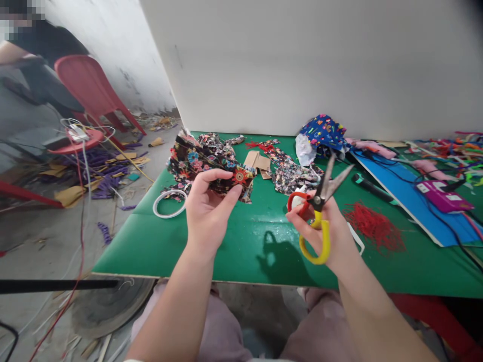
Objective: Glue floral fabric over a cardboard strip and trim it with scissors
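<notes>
Between thumb and forefinger, my left hand (211,208) pinches the right end of a dark flower-patterned cloth (199,163), held above the table. My right hand (328,231) is closed on a pair of scissors (319,201) with one yellow and one red handle; the blades are apart and point up. Behind my hands lie a crumpled heap of flowered fabric (292,173) and pieces of brown card (257,162). A white ring, like a tape roll (169,216), lies left of my left hand. Right of my right hand is a pile of red threads (373,227).
The green tabletop (241,251) meets a pale upright panel (302,60). At the right are a blue board (400,198), a purple box with cables (444,195), pink glue guns (372,148) and a blue patterned bundle (323,134). A person sits on a red chair (90,85) at left.
</notes>
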`<state>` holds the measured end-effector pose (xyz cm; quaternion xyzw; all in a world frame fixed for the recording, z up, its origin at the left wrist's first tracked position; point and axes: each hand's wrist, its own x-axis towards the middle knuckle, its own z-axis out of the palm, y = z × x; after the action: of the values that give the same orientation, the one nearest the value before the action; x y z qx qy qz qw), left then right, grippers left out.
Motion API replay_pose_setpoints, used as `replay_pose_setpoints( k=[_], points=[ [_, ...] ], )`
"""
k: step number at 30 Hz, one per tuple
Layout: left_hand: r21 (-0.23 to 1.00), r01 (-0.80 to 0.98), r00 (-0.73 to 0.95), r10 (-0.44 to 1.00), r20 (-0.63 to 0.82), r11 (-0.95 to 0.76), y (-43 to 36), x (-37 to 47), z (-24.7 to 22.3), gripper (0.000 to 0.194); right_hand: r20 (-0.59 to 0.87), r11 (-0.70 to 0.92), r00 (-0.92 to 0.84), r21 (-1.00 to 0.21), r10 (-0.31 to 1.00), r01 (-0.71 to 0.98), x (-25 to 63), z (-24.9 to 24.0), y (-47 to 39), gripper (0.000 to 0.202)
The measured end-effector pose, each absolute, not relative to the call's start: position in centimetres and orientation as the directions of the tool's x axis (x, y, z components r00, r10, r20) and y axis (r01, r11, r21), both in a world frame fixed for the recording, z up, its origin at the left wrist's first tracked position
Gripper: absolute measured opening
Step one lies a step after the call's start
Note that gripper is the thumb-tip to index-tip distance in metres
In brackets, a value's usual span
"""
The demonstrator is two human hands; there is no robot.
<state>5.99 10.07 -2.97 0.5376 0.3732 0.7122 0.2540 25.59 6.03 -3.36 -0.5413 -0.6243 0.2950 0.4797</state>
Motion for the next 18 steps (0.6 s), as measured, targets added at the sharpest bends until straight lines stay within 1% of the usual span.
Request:
replay_pose_setpoints(
  k=[2,5,7,9,11,13,16,18],
  points=[
    [0.814,0.034,-0.285,0.775,0.564,-0.579,10.1,6.1,-3.0,0.026,0.245,0.22,0.073,-0.942,0.967,0.252,25.7,-3.3,6.2,0.043],
    [0.821,0.036,-0.272,0.785,0.557,-0.57,10.1,6.2,-2.9,0.026,0.146,0.136,0.057,-0.979,0.988,0.149,25.8,-2.8,6.5,0.06],
    [0.823,0.048,-0.266,0.787,0.556,-0.565,10.1,6.3,-3.0,0.025,0.057,0.057,0.004,-0.996,0.998,0.074,26.0,-2.7,6.7,0.057],
    [0.826,0.047,-0.262,0.791,0.553,-0.562,10.1,6.3,-3.0,0.025,0.028,0.027,-0.059,-0.999,0.998,-0.029,26.1,-2.7,6.8,0.052],
    [0.826,0.03,-0.256,0.795,0.551,-0.563,10.1,6.3,-3.1,0.025,0.06,0.045,-0.111,-0.991,0.992,-0.129,26.2,-3.0,6.8,0.056],
    [0.825,0.007,-0.251,0.798,0.548,-0.565,10.1,6.3,-3.2,0.026,0.116,0.088,-0.157,-0.98,0.981,-0.177,26.2,-3.4,6.8,0.063],
    [0.824,-0.015,-0.244,0.801,0.547,-0.567,9.9,6.3,-3.1,0.027,0.194,0.16,-0.207,-0.972,0.959,-0.171,26.1,-3.9,6.7,0.07],
    [0.823,-0.013,-0.235,0.801,0.55,-0.568,9.8,6.3,-3.0,0.028,0.222,0.186,-0.253,-0.97,0.942,-0.156,26.1,-4.1,6.6,0.076]
  ],
)
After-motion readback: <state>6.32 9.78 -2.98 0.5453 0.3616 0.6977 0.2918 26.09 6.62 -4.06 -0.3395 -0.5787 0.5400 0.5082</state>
